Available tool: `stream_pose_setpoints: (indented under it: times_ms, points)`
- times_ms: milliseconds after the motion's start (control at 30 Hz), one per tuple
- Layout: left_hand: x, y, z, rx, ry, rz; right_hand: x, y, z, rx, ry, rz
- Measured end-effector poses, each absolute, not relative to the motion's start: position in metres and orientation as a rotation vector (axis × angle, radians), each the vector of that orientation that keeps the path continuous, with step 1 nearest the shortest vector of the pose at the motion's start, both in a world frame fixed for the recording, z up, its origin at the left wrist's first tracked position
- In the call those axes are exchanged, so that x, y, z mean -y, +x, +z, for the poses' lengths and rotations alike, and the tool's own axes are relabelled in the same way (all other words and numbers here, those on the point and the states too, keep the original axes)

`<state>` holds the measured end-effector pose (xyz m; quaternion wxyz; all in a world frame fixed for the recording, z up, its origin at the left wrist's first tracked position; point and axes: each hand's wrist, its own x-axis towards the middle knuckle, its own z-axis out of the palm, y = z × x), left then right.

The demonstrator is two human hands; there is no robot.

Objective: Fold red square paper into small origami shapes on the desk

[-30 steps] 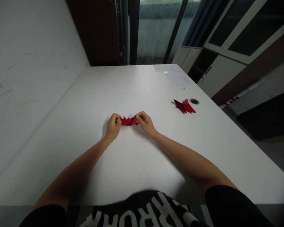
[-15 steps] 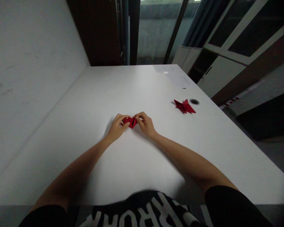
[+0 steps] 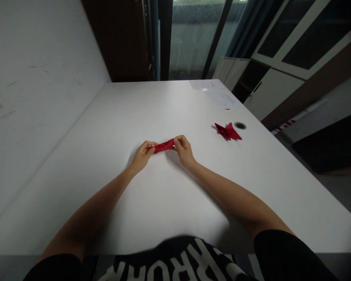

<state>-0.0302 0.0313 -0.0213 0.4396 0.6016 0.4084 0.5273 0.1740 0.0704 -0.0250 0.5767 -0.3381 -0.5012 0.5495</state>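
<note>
A piece of folded red paper (image 3: 164, 146) is stretched between my two hands, just above the white table. It looks long and narrow, with its right end slightly higher. My left hand (image 3: 143, 153) pinches the left end between thumb and fingers. At the other end, my right hand (image 3: 183, 150) pinches the paper with thumb and forefinger. The fingertips partly cover both ends. Farther right on the table lies a second folded red paper piece (image 3: 229, 132) with several pointed flaps spread out.
The white table (image 3: 140, 113) meets a pale wall (image 3: 46, 70) on the left. Beside the second red piece is a round cable hole (image 3: 240, 125). Printed paper sheets (image 3: 216, 95) lie at the far right corner. White cabinets (image 3: 275, 89) stand beyond the right edge.
My hands have moved apart, the right one rightward and the left slightly left. The red paper between them has gone from a compact pointed shape to a long, narrow one.
</note>
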Motion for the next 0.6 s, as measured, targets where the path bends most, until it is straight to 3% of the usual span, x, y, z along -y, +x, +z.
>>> stream_pose_setpoints:
  times_ms: [267, 600]
  points:
    - [-0.028, -0.027, -0.028, -1.203, 1.436, 1.345, -0.069, 0.171, -0.024, 1.037, -0.838, 1.296]
    - [-0.021, -0.028, -0.013, -1.403, 1.581, 1.347, -0.065, 0.178, -0.018, 1.522, -0.805, 1.33]
